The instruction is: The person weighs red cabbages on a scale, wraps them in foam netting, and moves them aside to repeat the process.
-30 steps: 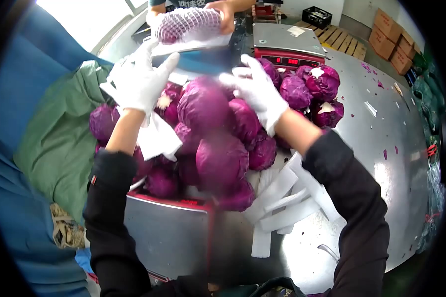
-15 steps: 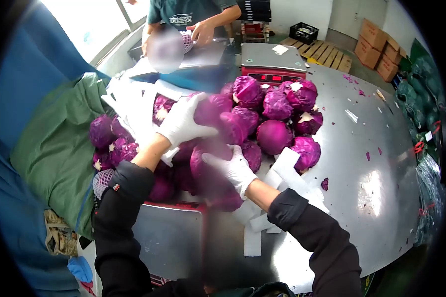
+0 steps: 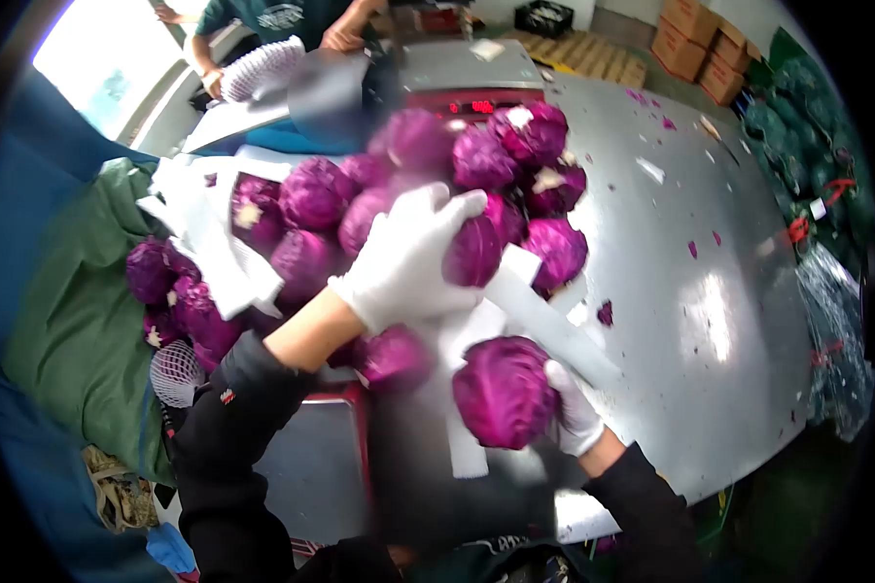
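My right hand, in a white glove, grips a round red cabbage from its right side, above the near part of the table. My left hand, also gloved in white, reaches over the pile. Its fingers and thumb curve around another red cabbage, partly hidden by the hand. More red cabbages lie heaped beyond and to the left, some with pale cut stems. Under and beside the hands are white foam strips. One loose cabbage sits just below my left wrist.
A scale stands near me at left; another scale with a red display stands at the back. Across the table, a person's hands are near a white foam net. Leaf scraps dot the metal table. Green net bags are at right.
My right hand has drawn a cabbage from the pile toward me and to the right. My left hand has shifted right over the pile. The view has tilted downward and turned right.
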Demonstrator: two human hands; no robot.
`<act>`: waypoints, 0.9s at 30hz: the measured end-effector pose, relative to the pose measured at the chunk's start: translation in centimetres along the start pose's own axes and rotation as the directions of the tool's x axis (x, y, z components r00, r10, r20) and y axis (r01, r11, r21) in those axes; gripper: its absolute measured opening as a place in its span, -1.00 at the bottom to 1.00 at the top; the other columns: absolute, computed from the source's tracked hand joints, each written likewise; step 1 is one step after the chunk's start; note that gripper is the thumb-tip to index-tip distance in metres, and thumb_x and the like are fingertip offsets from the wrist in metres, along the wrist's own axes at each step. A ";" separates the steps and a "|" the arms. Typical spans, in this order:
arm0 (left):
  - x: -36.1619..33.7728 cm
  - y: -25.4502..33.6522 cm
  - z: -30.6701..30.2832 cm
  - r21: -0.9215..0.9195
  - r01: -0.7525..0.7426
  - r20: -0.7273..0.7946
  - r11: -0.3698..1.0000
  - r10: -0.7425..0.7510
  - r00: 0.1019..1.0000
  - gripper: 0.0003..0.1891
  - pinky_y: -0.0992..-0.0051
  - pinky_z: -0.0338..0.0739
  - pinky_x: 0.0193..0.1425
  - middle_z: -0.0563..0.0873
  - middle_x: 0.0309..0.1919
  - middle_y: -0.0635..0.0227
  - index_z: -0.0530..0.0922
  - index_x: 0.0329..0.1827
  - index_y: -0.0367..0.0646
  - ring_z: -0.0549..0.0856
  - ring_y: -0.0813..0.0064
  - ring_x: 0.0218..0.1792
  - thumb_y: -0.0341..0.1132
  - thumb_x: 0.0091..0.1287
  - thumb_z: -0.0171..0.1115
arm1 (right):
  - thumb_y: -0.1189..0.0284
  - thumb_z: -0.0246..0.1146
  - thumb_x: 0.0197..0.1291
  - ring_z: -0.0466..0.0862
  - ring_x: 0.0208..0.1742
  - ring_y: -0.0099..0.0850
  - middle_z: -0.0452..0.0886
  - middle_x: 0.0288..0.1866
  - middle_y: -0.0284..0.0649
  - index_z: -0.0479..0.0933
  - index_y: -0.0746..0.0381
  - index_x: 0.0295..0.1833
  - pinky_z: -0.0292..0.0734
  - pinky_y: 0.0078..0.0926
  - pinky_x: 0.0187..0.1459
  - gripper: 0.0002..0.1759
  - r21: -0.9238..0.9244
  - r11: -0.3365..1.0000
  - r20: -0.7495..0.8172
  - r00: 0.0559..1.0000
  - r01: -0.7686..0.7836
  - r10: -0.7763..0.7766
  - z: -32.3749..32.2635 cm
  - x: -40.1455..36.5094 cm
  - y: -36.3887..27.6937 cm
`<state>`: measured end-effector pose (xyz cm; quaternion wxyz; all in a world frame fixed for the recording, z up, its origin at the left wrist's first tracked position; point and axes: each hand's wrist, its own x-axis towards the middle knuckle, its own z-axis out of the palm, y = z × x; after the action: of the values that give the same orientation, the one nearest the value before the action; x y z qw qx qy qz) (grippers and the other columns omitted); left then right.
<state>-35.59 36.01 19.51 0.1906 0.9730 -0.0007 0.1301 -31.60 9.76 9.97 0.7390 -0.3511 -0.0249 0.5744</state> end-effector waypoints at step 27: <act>-19.2 21.6 7.9 -0.942 0.335 0.330 -0.022 -0.252 0.910 -0.07 0.27 0.14 0.53 0.15 0.50 0.11 -0.11 0.60 -0.21 0.20 0.33 0.50 -0.22 0.33 0.35 | -0.11 0.19 0.29 0.44 0.39 -0.16 0.34 0.42 -0.05 0.16 0.24 0.48 0.46 -0.08 0.35 -0.13 0.338 0.936 0.003 0.994 0.102 -0.109 -2.6 -15.9 8.2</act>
<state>-53.28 12.09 15.56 0.8254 0.5536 0.1091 0.0207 -42.72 -4.52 9.38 0.8175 -0.2113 0.0472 0.5336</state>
